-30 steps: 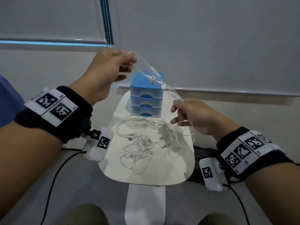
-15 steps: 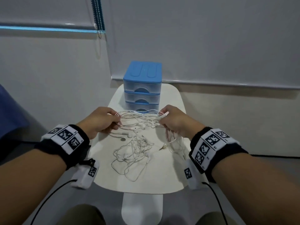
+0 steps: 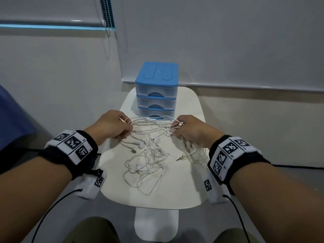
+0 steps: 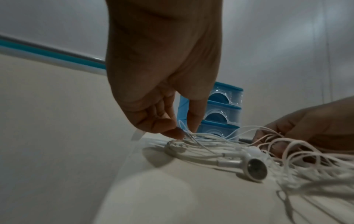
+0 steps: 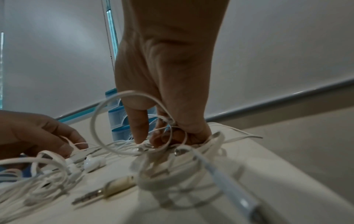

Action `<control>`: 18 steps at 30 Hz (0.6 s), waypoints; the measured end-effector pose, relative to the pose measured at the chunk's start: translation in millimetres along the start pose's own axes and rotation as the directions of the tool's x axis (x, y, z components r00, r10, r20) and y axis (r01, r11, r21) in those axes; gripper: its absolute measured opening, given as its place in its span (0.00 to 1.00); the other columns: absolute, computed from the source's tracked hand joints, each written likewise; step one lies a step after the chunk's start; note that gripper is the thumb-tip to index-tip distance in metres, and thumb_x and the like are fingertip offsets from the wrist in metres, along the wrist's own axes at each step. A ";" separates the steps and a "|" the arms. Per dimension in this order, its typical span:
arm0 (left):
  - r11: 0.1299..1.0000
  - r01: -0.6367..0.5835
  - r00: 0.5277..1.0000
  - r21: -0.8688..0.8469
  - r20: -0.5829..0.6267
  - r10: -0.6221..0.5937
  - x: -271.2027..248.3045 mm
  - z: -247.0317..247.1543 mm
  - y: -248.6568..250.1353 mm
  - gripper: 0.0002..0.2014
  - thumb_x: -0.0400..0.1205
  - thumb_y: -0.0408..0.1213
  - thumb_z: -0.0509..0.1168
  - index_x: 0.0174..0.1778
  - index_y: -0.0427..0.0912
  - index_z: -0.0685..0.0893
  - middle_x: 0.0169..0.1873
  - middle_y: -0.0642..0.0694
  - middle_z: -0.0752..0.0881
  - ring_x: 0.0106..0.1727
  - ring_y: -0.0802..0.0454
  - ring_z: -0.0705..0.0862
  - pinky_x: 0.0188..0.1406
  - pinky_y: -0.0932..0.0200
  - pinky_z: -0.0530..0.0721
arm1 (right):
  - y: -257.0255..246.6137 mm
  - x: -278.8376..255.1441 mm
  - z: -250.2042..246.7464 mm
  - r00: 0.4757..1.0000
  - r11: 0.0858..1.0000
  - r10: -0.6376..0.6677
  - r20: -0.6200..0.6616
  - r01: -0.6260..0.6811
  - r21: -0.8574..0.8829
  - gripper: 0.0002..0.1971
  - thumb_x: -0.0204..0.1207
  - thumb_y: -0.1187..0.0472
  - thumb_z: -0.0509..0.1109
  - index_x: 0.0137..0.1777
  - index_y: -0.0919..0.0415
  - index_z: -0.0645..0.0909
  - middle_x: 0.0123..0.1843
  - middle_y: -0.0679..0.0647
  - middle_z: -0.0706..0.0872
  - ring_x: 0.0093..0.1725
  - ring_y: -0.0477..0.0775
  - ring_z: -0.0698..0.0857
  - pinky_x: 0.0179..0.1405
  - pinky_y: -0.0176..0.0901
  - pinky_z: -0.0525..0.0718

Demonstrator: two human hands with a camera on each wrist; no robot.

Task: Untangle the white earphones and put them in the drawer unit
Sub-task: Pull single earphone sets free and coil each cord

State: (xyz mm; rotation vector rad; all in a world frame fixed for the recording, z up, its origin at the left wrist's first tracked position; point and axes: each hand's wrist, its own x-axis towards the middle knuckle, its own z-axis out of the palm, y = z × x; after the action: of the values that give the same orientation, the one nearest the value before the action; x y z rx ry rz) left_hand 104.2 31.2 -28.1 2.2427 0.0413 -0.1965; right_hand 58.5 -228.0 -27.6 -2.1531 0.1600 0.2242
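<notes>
On the left, my left hand [image 3: 112, 127] hovers low over the small rounded white counter [image 3: 184, 193], its fingers curled, the grip pinching thin, glossy cord loops of the white earphones [image 3: 149, 155] between thumb and fingertips [image 4: 172, 133]. Those loops stretch rightward across to the other hand, just in front of the drawer unit [image 3: 157, 92]. That unit stands at the far middle of the counter: three clear plastic drawers with blue scooped handles under a smooth blue lid, all pushed in. Near of the stretched loops, smooth white earbuds [image 3: 152, 140] lie on the counter, and a loose tangle of cord sprawls over the middle, well inside the near edge. A bare strip of counter runs along that near edge and down the left side. On the right, my right hand [image 3: 191, 131] also has curled fingers, its grip closed round several strands. More coils [image 5: 172, 181] bunch under and beside it, close to the right edge, with a metal jack plug [image 3: 180, 158] lying just left of them.
</notes>
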 end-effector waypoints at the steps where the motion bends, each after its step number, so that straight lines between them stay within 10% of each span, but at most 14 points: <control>1: 0.999 -0.014 1.000 0.029 -0.027 0.014 -1.3 -3.0 0.6 0.10 0.78 0.32 0.78 0.52 0.37 0.88 0.40 0.35 0.93 0.34 0.46 0.88 0.29 0.60 0.80 | -1.5 -1.1 0.4 1.000 1.000 0.005 -0.004 -0.005 -0.002 0.09 0.76 0.75 0.70 0.51 0.62 0.83 0.31 0.53 0.81 0.17 0.41 0.74 0.14 0.28 0.67; 5: 0.983 -0.091 0.993 0.158 -0.060 0.101 -8.9 -15.6 9.7 0.17 0.76 0.36 0.82 0.58 0.44 0.85 0.42 0.43 0.90 0.37 0.48 0.87 0.32 0.58 0.78 | -11.4 -2.0 1.6 1.000 0.988 0.026 0.000 -0.026 -0.152 0.08 0.76 0.70 0.73 0.53 0.60 0.82 0.40 0.56 0.85 0.32 0.52 0.80 0.20 0.32 0.72; 11: 0.926 -0.250 0.967 0.281 0.115 0.226 -46.6 -24.9 34.2 0.13 0.78 0.46 0.80 0.55 0.52 0.87 0.48 0.47 0.90 0.41 0.53 0.86 0.38 0.60 0.78 | -31.9 -35.2 -4.4 0.963 0.821 -0.211 -0.166 0.082 -0.565 0.18 0.80 0.58 0.69 0.69 0.48 0.74 0.66 0.52 0.75 0.67 0.60 0.73 0.63 0.54 0.74; 15: 0.802 -0.438 0.849 0.407 0.481 0.219 -83.9 4.6 32.8 0.25 0.76 0.61 0.77 0.66 0.57 0.82 0.50 0.55 0.85 0.49 0.57 0.83 0.51 0.59 0.81 | -22.7 -70.9 12.6 0.935 0.886 -0.304 -0.180 0.208 -0.414 0.13 0.79 0.57 0.71 0.62 0.47 0.77 0.62 0.50 0.75 0.63 0.58 0.77 0.65 0.55 0.77; 18: 0.693 -0.508 0.824 0.512 0.524 0.217 -97.7 28.9 24.1 0.34 0.75 0.60 0.78 0.73 0.57 0.72 0.51 0.56 0.78 0.52 0.53 0.81 0.57 0.51 0.83 | -3.9 -89.0 30.4 0.947 0.933 -0.269 -0.175 0.211 -0.291 0.08 0.77 0.59 0.74 0.53 0.50 0.80 0.52 0.50 0.78 0.49 0.54 0.81 0.50 0.46 0.77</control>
State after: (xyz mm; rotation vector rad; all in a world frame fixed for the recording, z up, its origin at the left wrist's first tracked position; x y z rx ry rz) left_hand 6.4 -2.7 -12.2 2.7579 -0.8479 -0.5424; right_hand -30.5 -198.0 -21.4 -2.4409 -0.0172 -0.1373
